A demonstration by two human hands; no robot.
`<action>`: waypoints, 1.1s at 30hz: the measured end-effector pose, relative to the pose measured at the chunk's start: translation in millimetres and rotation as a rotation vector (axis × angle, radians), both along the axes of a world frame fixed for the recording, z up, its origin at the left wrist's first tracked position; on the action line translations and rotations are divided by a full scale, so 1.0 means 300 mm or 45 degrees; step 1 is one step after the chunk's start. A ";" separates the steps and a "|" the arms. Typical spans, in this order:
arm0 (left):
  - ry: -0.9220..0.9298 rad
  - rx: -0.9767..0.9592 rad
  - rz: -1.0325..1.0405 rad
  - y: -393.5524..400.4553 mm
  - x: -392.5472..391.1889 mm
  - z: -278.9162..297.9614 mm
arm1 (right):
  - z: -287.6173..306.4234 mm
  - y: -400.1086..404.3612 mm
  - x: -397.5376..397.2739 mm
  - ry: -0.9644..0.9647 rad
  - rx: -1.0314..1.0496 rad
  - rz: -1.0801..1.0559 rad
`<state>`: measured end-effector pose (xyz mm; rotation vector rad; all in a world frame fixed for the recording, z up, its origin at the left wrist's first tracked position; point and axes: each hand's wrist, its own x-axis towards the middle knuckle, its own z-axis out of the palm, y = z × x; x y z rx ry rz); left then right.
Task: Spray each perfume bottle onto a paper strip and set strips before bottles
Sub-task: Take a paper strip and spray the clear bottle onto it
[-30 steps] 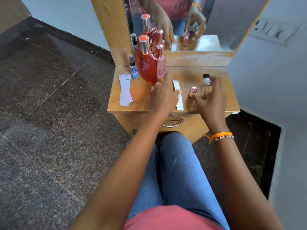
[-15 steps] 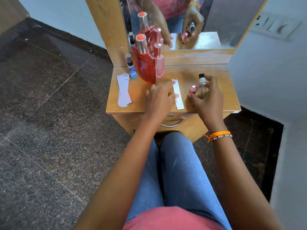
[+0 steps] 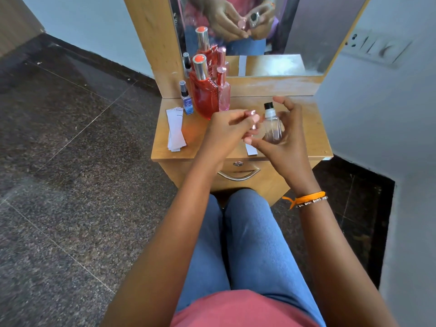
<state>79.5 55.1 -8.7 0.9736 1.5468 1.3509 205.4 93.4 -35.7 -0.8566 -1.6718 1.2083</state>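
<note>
Clear bottle (image 3: 272, 127) held upright above the table (image 3: 306, 128) in curled right hand (image 3: 283, 138), pink cap (image 3: 252, 119) pinched in left hand (image 3: 226, 133) beside its nozzle, likely for recapping, sprayed strip (image 3: 251, 149) lying beneath.

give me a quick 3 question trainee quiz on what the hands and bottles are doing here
1. True or false: the right hand holds the clear bottle with its black spray nozzle uncovered.
2. What does the left hand pinch?
A. a paper strip
B. the pink cap
C. the blue bottle
3. Fill in: the stack of unused paper strips lies on the dresser top, in front of the ____ bottle.

Key:
1. true
2. B
3. blue
</note>
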 end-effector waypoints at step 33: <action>-0.043 -0.112 -0.267 -0.085 0.025 0.018 | 0.057 0.032 -0.060 0.327 -0.107 0.151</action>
